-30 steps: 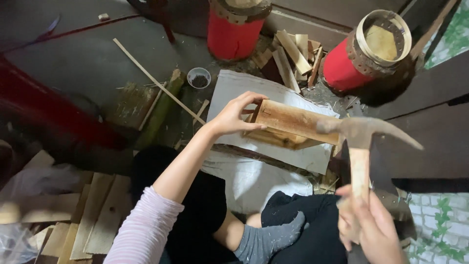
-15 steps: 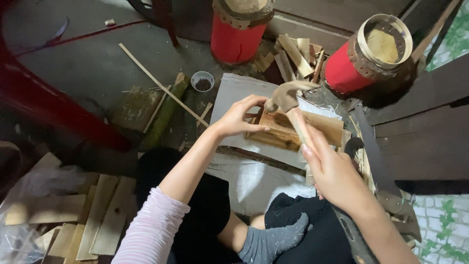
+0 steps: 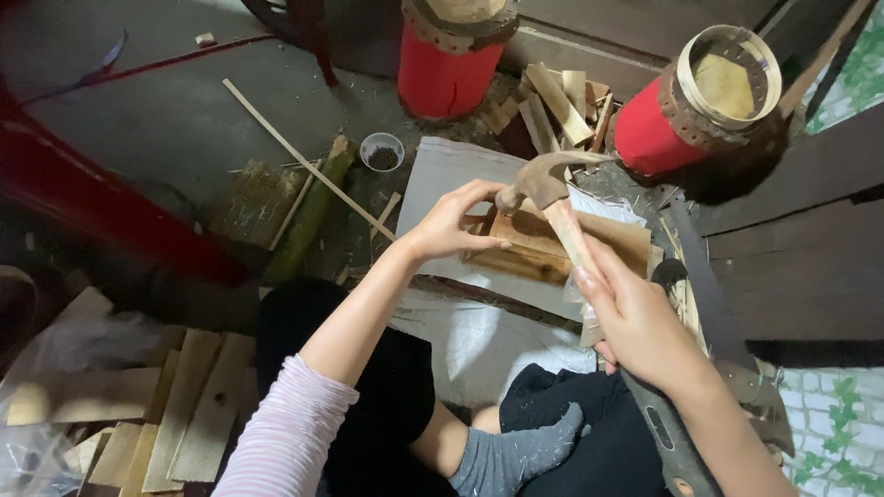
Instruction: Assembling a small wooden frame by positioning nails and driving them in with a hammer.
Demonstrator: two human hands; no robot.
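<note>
Since before, the hammer (image 3: 551,189) has dropped head-first onto the wood block (image 3: 552,247); right hand (image 3: 635,317) fingers grip its upright handle.

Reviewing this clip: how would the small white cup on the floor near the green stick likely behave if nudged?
The small white cup looks thin-walled, so probably light and apt to slide or tip. It seems to hold something dark, which might spill. It stands upright on the concrete floor, apart from the green stick, away from both hands.

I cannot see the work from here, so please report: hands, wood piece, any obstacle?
Right hand grips hammer, head down on wood block. Left hand steadies block, fingers close to hammer head.
</note>
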